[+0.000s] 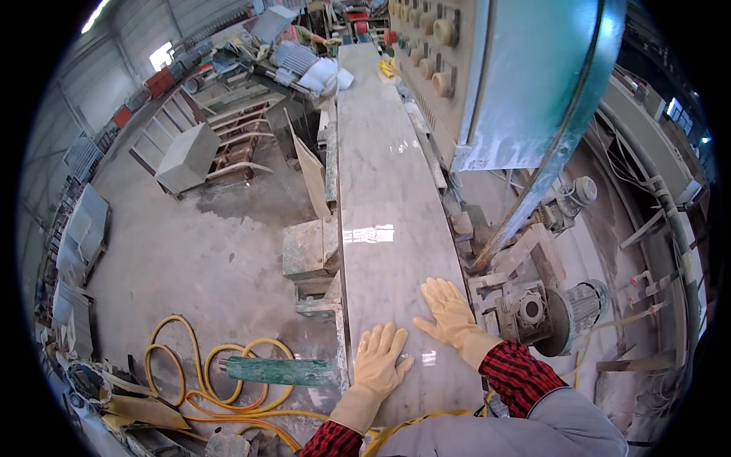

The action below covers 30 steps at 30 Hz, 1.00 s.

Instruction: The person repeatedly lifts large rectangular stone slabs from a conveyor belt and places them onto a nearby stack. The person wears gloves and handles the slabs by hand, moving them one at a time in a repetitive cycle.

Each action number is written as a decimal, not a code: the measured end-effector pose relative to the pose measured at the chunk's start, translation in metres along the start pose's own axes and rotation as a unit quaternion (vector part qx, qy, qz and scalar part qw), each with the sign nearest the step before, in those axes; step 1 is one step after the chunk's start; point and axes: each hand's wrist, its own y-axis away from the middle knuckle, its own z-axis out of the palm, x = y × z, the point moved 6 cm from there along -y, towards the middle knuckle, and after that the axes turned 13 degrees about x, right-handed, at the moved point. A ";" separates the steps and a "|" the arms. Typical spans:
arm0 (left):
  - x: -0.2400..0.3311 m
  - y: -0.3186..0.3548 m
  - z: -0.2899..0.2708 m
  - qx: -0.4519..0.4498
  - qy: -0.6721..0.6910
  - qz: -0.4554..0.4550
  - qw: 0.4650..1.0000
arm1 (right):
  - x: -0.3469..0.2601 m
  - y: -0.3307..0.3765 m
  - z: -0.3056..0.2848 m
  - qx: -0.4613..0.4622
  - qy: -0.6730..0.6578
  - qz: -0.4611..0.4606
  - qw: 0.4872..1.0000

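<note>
A long polished stone slab (403, 183), grey-white with faint veins, runs away from me on a machine bed. My left hand (377, 358), in a cream rubber glove, lies flat on its near left part with the thumb out to the right. Farther right and a little ahead, my right hand (448, 314), gloved the same way, rests flat near the slab's right edge with its fingers stretched forward. Neither hand holds anything. Light reflections show on the wet-looking surface between and beyond my hands.
A control cabinet (525, 84) with round knobs overhangs the right side. An electric motor (567, 312) sits below it. Yellow hose (202, 365) coils on the left floor beside a green bar (282, 371). Farther left stands a rack with a stone block (189, 156). Another person's arm (312, 36) shows at the far end.
</note>
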 end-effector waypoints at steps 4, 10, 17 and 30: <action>-0.001 -0.001 0.000 0.043 0.006 0.031 0.999 | 0.011 -0.002 0.013 0.002 0.013 -0.002 1.000; -0.017 0.060 -0.037 0.105 0.110 0.025 0.988 | -0.028 0.053 0.038 -0.011 0.068 -0.061 0.996; -0.061 0.200 -0.093 0.206 0.015 -0.112 0.972 | -0.205 0.119 0.027 -0.114 -0.061 -0.229 0.965; -0.079 0.277 -0.060 0.242 0.074 -0.260 0.932 | -0.168 0.135 -0.004 -0.072 -0.124 -0.260 0.955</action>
